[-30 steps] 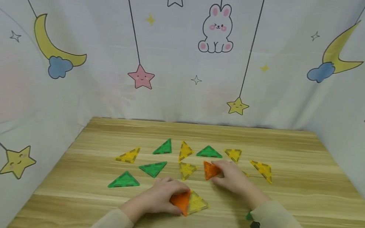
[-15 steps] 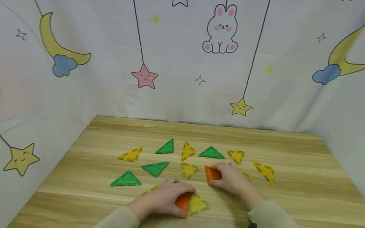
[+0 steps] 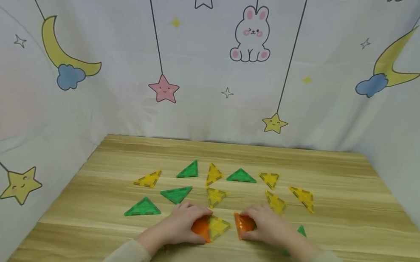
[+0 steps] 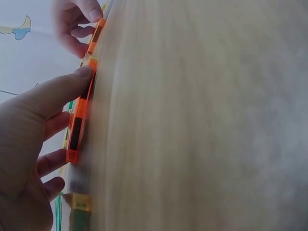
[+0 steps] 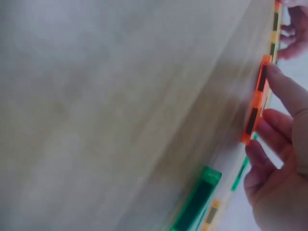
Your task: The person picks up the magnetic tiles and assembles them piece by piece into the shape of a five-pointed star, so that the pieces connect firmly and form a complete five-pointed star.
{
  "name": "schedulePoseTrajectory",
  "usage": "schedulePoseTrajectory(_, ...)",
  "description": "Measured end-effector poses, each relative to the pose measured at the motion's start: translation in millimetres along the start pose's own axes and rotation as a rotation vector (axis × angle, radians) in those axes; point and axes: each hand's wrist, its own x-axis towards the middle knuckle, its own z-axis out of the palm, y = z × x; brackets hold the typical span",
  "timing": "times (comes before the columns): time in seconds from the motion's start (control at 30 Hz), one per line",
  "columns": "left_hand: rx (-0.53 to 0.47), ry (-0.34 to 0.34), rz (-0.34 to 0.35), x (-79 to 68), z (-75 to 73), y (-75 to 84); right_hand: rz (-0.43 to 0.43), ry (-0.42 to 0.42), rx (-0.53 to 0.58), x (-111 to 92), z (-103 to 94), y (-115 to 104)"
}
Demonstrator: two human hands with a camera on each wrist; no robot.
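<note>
My left hand (image 3: 178,226) pinches an orange triangular magnetic tile (image 3: 202,228) between thumb and fingers. Along that tile's right edge lies a translucent yellow triangular tile (image 3: 218,228), edge against edge. To the right, a second orange triangular tile (image 3: 245,226) is in the grip of my right hand (image 3: 270,227), a short gap from the yellow tile's tip. In the left wrist view the orange tile (image 4: 78,118) shows its rim with dark magnet strips, the thumb on its near edge. The right wrist view has the other orange tile (image 5: 256,101) held by thumb and fingertips.
Several loose triangles lie beyond the hands, among them a green tile (image 3: 143,207), a yellow tile (image 3: 216,197) and a yellow tile (image 3: 276,203). A green tile (image 3: 301,230) is partly hidden by the right forearm. A printed curtain (image 3: 196,116) borders the wooden table (image 3: 343,179).
My right hand has brought its orange tile toward me, down beside the yellow tile, uncovering a yellow tile behind. My left hand keeps its hold and has shifted slightly left with both joined tiles.
</note>
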Motion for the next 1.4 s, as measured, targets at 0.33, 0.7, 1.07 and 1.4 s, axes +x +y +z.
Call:
schedulePoseTrajectory(0.33,0.02,0.028,-0.022,1.0,1.3,1.5,0.004,0.013,0.045,-7,6.0,-11)
schedulePoseTrajectory(0.7,0.048,0.104,-0.08,-0.2,8.5,7.1,0.063,0.022,0.065,1,12.8,-19)
schedulePoseTrajectory(1.07,0.041,0.146,-0.113,-0.3,11.8,9.0,0.05,0.072,0.122,14,21.1,-27)
schedulePoseTrajectory(1.4,0.038,0.138,-0.079,-0.9,11.4,12.1,0.04,0.05,0.15,22,23.1,-27)
